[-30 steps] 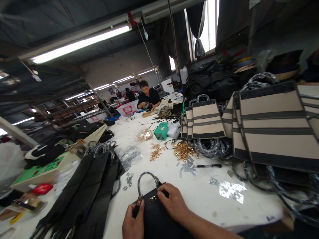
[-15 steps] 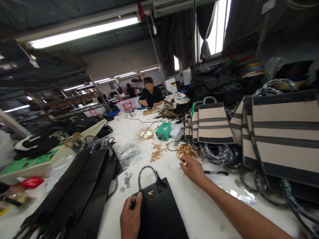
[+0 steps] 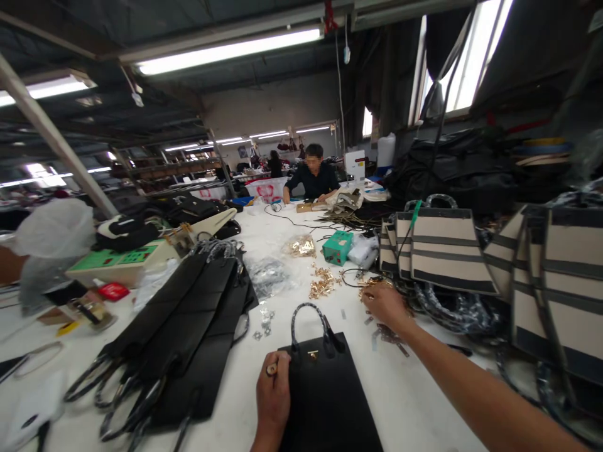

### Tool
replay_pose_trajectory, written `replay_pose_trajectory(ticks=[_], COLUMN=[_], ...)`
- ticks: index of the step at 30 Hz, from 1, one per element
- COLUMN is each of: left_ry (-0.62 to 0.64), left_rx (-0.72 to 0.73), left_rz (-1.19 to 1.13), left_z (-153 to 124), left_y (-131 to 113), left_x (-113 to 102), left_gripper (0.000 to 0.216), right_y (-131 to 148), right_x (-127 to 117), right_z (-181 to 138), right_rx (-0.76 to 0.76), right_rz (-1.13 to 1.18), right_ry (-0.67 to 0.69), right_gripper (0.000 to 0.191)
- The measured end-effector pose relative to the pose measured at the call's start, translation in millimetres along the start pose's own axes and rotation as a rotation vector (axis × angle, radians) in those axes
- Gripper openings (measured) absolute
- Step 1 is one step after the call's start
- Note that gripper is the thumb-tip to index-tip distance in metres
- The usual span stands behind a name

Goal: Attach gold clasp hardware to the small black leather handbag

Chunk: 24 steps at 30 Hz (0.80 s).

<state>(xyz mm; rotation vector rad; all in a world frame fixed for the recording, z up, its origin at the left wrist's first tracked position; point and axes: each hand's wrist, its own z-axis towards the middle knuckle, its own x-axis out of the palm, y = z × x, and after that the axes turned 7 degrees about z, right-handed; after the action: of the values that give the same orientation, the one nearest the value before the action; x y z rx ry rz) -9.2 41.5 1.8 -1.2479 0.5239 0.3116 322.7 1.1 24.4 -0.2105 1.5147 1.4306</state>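
Left hand (image 3: 272, 395) at bottom edge, clenched round a small tool (image 3: 272, 370) w/ a round gold-ish end, resting against the left top corner of a black handbag (image 3: 330, 395). Bag lies flat on the white table (image 3: 414, 402), handle pointing away, gold clasp (image 3: 313, 355) near its top edge. Right hand (image 3: 385, 304) stretched out past the bag to the right, fingers curled down on a pile of gold fittings (image 3: 372, 285); can't tell if it grips any. Left of bag: stack of black bags (image 3: 188, 333). Further right: striped beige bags (image 3: 447, 251) standing. Mid-table: teal box (image 3: 338, 247). Far end: another person (image 3: 313, 179) seated at work.
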Motion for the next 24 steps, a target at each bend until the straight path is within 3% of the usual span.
replay_pose_trajectory(ticks=[3,7,11,13,15,18,24], left_ry=[-0.004,-0.030,-0.049,-0.049,-0.053,-0.073,-0.098], left_rx=[-0.009,-0.071,-0.182,-0.215,-0.241,-0.270,-0.291], left_rz=[-0.038,-0.093,-0.182,-0.253,-0.322,-0.388,-0.473], left_z=[-0.6,1.1,1.1,-0.2,-1.8,-4.2,-10.6], left_y=[0.4,5.2,7.0,6.6,6.7,9.7,14.6], left_x=[-3.1,-6.8,-9.9,-11.1,-11.9,-12.9,-17.1], left_gripper=[0.031,0.036,0.038,0.038,0.038,0.038,0.037], right_y=[11.0,47.2,96.5,117.4,132.9,147.9,164.2], right_x=[-3.7,1.7,20.2,34.8,52.2,76.8,94.1], right_z=[-2.9,-22.6,-57.7,-75.7,-92.3,-114.4,-145.1], right_rx=[0.033,0.044,0.150,0.198,0.204,0.136,-0.218], right_rz=[0.188,0.497,1.168,1.335,1.327,1.126,0.561], right_ry=[0.023,0.113,0.267,0.336,0.364,0.365,0.287], right_gripper=[0.035,0.050,0.040,0.035,0.034,0.034,0.027])
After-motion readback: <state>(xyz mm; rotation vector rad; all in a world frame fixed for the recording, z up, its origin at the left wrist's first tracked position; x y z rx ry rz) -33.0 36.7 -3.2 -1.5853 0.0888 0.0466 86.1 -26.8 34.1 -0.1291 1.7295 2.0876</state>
